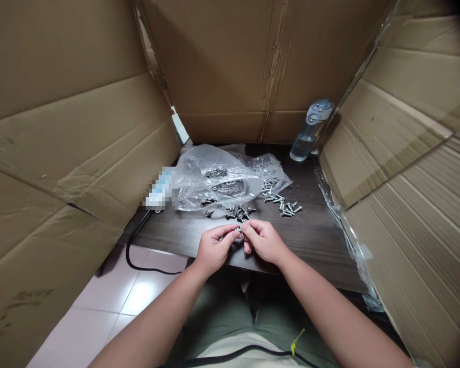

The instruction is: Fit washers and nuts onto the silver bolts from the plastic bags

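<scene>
My left hand [213, 249] and my right hand [265, 243] meet above the table's front edge. Both are closed, thumbs and fingertips pinching a small silvery metal fastener [238, 230] between them. Fingers cover most of it, so its exact shape is hidden. Just beyond my fingertips lies a small pile of bolts with darker heads [240, 212]. To its right, plain silver bolts [287, 208] are scattered and spill from a clear plastic bag [266, 166]. A larger clear bag [203, 161] lies open toward me, with many small metal parts [230, 189] inside.
Tall cardboard walls [222, 61] enclose the dark wooden table [310, 230] at the left, back and right. A water bottle [304, 140] stands at the back right. At left are a blurred blue-white item [161, 189] and a black cable [129, 250] hanging past the edge.
</scene>
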### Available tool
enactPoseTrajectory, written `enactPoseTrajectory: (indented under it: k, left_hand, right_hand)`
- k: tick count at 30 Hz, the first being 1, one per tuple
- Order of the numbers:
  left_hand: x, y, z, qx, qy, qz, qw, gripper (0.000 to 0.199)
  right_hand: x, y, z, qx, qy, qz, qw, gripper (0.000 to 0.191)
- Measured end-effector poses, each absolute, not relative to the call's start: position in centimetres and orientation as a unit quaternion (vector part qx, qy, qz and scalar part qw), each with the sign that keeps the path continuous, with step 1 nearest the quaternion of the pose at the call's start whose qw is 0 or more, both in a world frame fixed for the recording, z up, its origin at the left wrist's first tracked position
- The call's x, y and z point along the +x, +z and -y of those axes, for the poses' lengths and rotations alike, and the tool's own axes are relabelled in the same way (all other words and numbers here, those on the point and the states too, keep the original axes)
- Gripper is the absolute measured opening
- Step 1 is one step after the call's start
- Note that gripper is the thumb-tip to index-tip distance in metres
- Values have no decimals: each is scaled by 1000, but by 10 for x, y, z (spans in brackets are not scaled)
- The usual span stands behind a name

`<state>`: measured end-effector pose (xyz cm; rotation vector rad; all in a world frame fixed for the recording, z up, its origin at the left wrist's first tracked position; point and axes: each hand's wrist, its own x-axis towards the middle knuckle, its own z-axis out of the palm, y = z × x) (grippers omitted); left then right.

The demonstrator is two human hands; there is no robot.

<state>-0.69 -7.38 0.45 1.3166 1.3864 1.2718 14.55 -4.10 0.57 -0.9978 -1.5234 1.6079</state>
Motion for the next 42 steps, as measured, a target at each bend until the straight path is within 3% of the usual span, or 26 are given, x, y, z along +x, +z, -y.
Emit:
enactPoseTrajectory:
  k: [9, 21, 26, 30, 34, 42]
  left_hand:
    - [-7, -4, 75, 596, 510, -529, 323, 18]
    - [-9, 3, 73, 516, 518, -551, 403, 21]
    - [-8, -1, 72, 532, 516, -555, 377, 18]
    - [-8, -4, 73, 548, 511, -561, 352, 18]
    - [-9, -3, 75, 553, 516, -551, 353, 19]
    - [-7, -2, 74, 572, 515, -542, 338, 17]
  right_hand:
    - [147, 4, 39, -393, 626, 579, 345, 39]
    - [149, 4, 39, -326, 667, 530, 410, 33]
    - [148, 5, 40, -365, 637, 556, 389, 29]
    - [146, 4, 40, -408, 610, 580, 353, 44]
    - [149, 3, 39, -365, 645, 555, 379, 31]
    - [148, 2, 38, -381, 638, 562, 362, 35]
